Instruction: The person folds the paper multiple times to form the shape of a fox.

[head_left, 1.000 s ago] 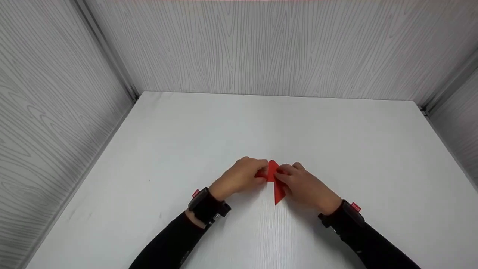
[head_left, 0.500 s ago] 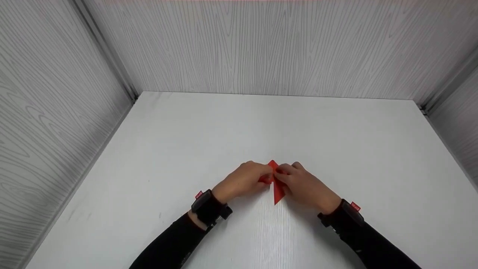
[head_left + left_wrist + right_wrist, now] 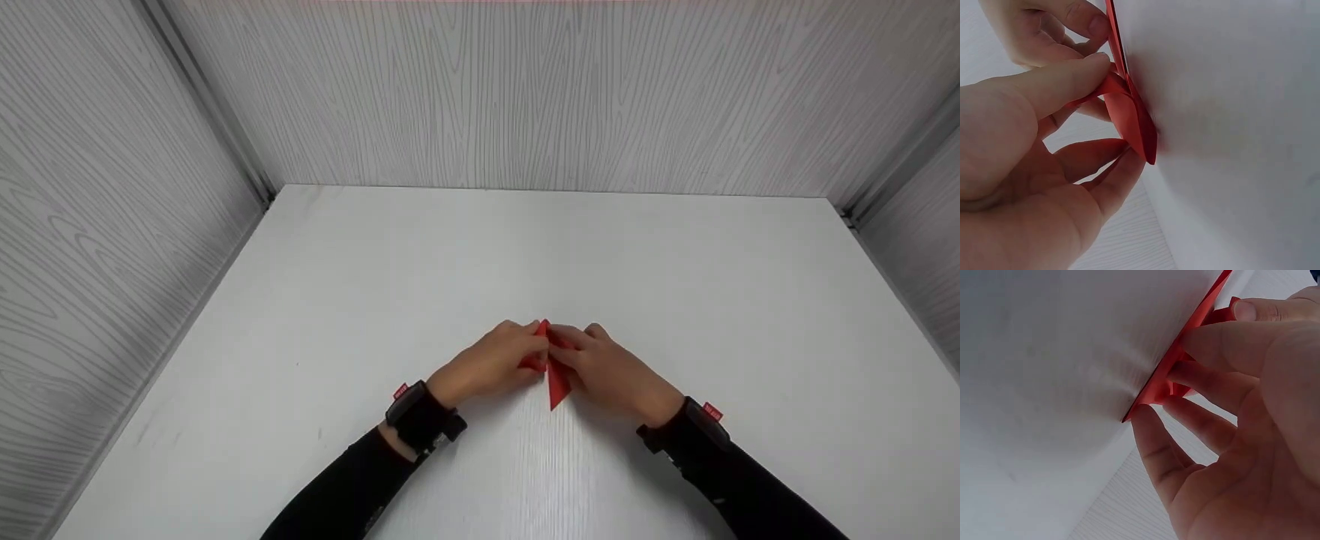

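Observation:
A folded piece of red paper (image 3: 557, 386) lies between both hands on the white tabletop, its pointed end toward the person. The left hand (image 3: 491, 360) pinches a raised flap of it; in the left wrist view the thumb bends over the curled red paper (image 3: 1126, 115), with other fingers at its lower edge. The right hand (image 3: 611, 371) holds the paper's right side. In the right wrist view its thumb and fingertips touch the long folded red edge (image 3: 1162, 374). Much of the paper is hidden under the fingers.
The white tabletop (image 3: 420, 255) is bounded by a wood-grain panel at the back (image 3: 510, 97) and a panel on the left (image 3: 97, 225). Another panel stands at the right edge. Black bands with devices (image 3: 420, 416) are on both wrists.
The left hand has moved slightly right, close to the right hand, and the paper's left part has been lifted and turned toward the middle. The right hand stays nearly in place.

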